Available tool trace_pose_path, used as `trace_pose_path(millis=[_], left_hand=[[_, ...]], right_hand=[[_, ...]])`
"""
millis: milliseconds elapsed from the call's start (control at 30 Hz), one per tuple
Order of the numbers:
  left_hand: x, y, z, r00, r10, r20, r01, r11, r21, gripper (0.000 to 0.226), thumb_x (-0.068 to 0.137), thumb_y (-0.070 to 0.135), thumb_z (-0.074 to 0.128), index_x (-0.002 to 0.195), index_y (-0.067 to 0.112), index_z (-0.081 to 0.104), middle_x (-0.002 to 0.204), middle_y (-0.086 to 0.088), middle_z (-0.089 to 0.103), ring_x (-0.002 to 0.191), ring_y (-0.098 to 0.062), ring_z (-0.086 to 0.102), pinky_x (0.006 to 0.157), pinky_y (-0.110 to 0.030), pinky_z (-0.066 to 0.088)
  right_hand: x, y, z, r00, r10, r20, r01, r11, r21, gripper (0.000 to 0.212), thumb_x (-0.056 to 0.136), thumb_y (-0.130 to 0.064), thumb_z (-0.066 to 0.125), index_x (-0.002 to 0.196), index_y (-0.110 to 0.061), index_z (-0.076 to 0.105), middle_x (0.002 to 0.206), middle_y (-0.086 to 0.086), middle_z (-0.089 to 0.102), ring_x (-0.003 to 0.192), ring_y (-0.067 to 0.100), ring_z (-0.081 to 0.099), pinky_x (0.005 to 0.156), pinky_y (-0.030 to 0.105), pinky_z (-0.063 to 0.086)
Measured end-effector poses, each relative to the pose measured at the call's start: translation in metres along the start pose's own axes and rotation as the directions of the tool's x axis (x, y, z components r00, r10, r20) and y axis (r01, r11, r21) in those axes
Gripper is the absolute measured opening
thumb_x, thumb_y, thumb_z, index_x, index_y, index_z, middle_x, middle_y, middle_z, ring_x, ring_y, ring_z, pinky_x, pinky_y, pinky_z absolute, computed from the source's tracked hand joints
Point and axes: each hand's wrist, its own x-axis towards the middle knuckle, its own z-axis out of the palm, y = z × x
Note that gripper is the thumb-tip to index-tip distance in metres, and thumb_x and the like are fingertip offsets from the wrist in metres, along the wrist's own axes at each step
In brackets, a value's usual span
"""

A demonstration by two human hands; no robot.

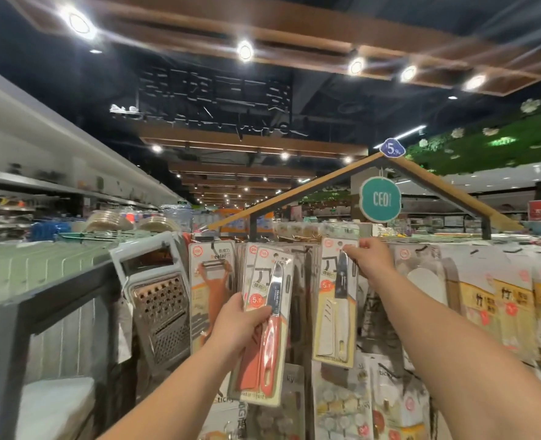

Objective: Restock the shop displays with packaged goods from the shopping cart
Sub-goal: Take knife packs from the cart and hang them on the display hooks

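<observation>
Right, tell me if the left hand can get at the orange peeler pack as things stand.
Probably not freely: the left hand grips the orange-handled knife pack, so its fingers are taken. The orange peeler pack hangs just beside it, uncovered, so it could only nudge it.

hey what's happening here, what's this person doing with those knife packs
A person is restocking a hanging display of kitchen tools in a shop. Their right hand pinches the top of a carded knife with a white handle up at the hook level of the rack. Their left hand grips carded knives with orange handles, held in front of the display. An orange peeler pack and a metal grater hang to the left.
</observation>
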Motion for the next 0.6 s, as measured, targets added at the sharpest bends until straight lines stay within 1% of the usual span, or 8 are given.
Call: trace_pose_path(millis=[33,100,167,233,300,433,533,600], left_hand=[[0.000,-0.001,-0.002,1.000,-0.002,-0.006,0.002,1.000,-0.003,0.022,0.089,0.010,0.068,0.109,0.017,0.063,0.094,0.003,0.075,0.079,-0.011,0.072,0.060,-0.018,0.049],[-0.002,-0.003,-0.004,1.000,-0.012,-0.010,0.012,1.000,-0.002,0.022,0.089,0.010,0.068,0.109,0.018,0.063,0.095,0.002,0.075,0.082,-0.014,0.072,0.065,-0.023,0.051],[-0.005,-0.003,-0.004,1.000,-0.023,-0.003,0.023,1.000,-0.013,0.022,0.090,0.011,0.068,0.110,0.018,0.062,0.097,0.001,0.075,0.084,-0.016,0.073,0.067,-0.025,0.052],[-0.010,-0.003,-0.003,0.999,-0.036,0.009,0.037,0.999,-0.029,0.022,0.090,0.010,0.068,0.109,0.017,0.061,0.097,0.000,0.075,0.083,-0.016,0.073,0.065,-0.024,0.052],[-0.014,-0.002,-0.002,0.999,-0.040,0.012,0.040,0.999,-0.036,0.022,0.089,0.009,0.068,0.109,0.017,0.061,0.097,-0.001,0.075,0.083,-0.015,0.073,0.065,-0.023,0.052],[-0.020,0.001,-0.001,0.998,-0.047,0.028,0.048,0.998,-0.035,0.022,0.089,0.007,0.068,0.109,0.016,0.061,0.097,-0.002,0.075,0.084,-0.017,0.073,0.069,-0.026,0.055],[-0.026,0.002,-0.002,0.998,-0.045,0.042,0.046,0.999,-0.029,0.021,0.089,0.007,0.068,0.106,0.018,0.061,0.097,-0.002,0.075,0.086,-0.019,0.073,0.077,-0.032,0.057],[-0.029,0.003,-0.004,0.999,-0.039,0.038,0.040,0.999,-0.016,0.021,0.089,0.007,0.068,0.103,0.020,0.060,0.097,-0.001,0.075,0.086,-0.018,0.073,0.075,-0.030,0.056]], right_hand=[[-0.001,0.002,0.000,1.000,0.010,-0.001,-0.010,1.000,0.014,0.021,0.083,-0.025,0.075,0.095,-0.009,0.068,0.087,0.009,0.070,0.071,0.022,0.058,0.065,0.034,0.045],[0.000,0.005,0.000,1.000,0.019,0.006,-0.019,0.999,0.031,0.023,0.083,-0.024,0.076,0.099,-0.009,0.068,0.086,0.008,0.069,0.067,0.020,0.055,0.062,0.034,0.044],[0.000,0.006,0.002,0.999,0.033,0.014,-0.034,0.998,0.047,0.022,0.083,-0.023,0.076,0.100,-0.010,0.069,0.089,0.006,0.071,0.071,0.021,0.060,0.065,0.035,0.050],[0.001,0.010,0.003,0.998,0.058,0.019,-0.058,0.998,0.040,0.028,0.081,-0.025,0.077,0.105,-0.012,0.069,0.098,0.007,0.072,0.087,0.027,0.067,0.081,0.043,0.057],[0.001,0.014,0.004,0.997,0.070,0.022,-0.071,0.997,0.037,0.036,0.079,-0.028,0.078,0.110,-0.012,0.068,0.105,0.008,0.071,0.098,0.030,0.066,0.090,0.046,0.055],[-0.010,0.009,0.002,0.997,0.081,-0.007,-0.081,0.996,0.040,0.036,0.085,-0.024,0.075,0.116,-0.008,0.064,0.109,0.008,0.068,0.103,0.029,0.063,0.088,0.041,0.050],[-0.013,0.005,0.000,0.995,0.087,-0.046,-0.085,0.995,0.052,0.034,0.085,-0.024,0.074,0.113,-0.009,0.064,0.107,0.008,0.069,0.100,0.030,0.064,0.088,0.043,0.053],[-0.011,0.001,0.001,0.993,0.105,-0.059,-0.103,0.994,0.040,0.029,0.085,-0.025,0.073,0.109,-0.011,0.065,0.102,0.007,0.069,0.093,0.028,0.065,0.083,0.042,0.055]])
